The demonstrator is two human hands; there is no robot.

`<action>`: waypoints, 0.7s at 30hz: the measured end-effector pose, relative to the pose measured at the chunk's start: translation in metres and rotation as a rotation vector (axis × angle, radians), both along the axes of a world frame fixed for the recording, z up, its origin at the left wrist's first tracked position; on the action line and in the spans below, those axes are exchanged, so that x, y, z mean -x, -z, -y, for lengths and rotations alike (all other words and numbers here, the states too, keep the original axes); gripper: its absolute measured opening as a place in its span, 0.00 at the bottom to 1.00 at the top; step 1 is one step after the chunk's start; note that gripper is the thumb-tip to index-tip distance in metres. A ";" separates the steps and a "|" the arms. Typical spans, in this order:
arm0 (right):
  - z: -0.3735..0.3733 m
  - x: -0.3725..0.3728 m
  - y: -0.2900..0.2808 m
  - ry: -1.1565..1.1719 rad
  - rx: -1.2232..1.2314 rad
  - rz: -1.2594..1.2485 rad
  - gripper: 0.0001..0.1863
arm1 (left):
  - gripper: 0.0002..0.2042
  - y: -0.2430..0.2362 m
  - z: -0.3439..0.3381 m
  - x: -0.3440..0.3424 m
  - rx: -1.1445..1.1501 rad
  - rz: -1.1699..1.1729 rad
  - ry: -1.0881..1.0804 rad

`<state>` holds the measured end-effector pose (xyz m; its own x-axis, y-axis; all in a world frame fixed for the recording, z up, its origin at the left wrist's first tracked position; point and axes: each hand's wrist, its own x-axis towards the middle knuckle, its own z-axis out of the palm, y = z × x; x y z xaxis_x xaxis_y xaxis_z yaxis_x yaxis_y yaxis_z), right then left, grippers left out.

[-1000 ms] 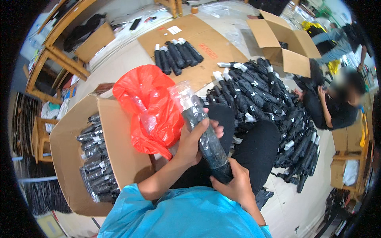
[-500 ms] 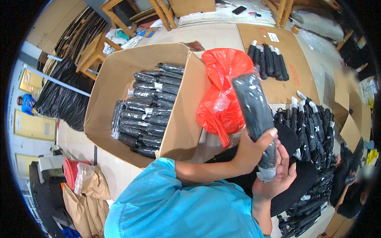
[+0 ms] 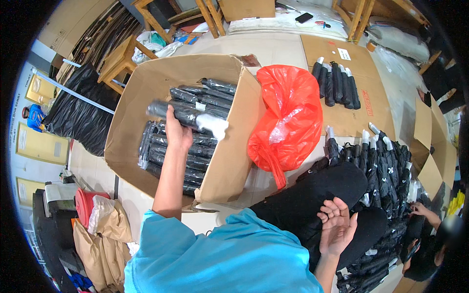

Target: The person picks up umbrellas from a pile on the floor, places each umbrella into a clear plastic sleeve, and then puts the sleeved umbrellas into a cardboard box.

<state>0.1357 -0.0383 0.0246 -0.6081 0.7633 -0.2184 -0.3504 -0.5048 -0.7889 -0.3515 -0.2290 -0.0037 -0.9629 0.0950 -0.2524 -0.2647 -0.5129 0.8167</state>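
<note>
A: Main thing, where?
B: Long black bundle in clear plastic, whitish at one end. Over the open brown cardboard box, lying crosswise; can't tell if it touches what's below. The white end is blurred.
A: Grip?
B: Left grip closed round the bundle, thumb uppermost. Right grip loosely spread, palm up, fingers half curled, by the black-trousered knees.
A: Box contents?
B: Shiny plastic-wrapped black bundles in rows.
A: Next to the box?
B: Knotted red plastic bag, on the pale tiled floor. Beyond it, a flat brown cardboard sheet with a row of white-ended black bundles. Big heap of black bundles right of the knees.
A: Room?
B: Left: wooden stool, bulging black plastic sack, red plastic container, crumpled tan wrapping. Top: black phone on a whitish slab. Right rim: second open carton, co-worker in black, partly cut off.
</note>
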 end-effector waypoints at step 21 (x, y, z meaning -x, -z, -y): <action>0.008 -0.032 0.018 0.166 -0.037 0.076 0.27 | 0.27 0.142 0.014 0.032 1.575 -0.314 0.505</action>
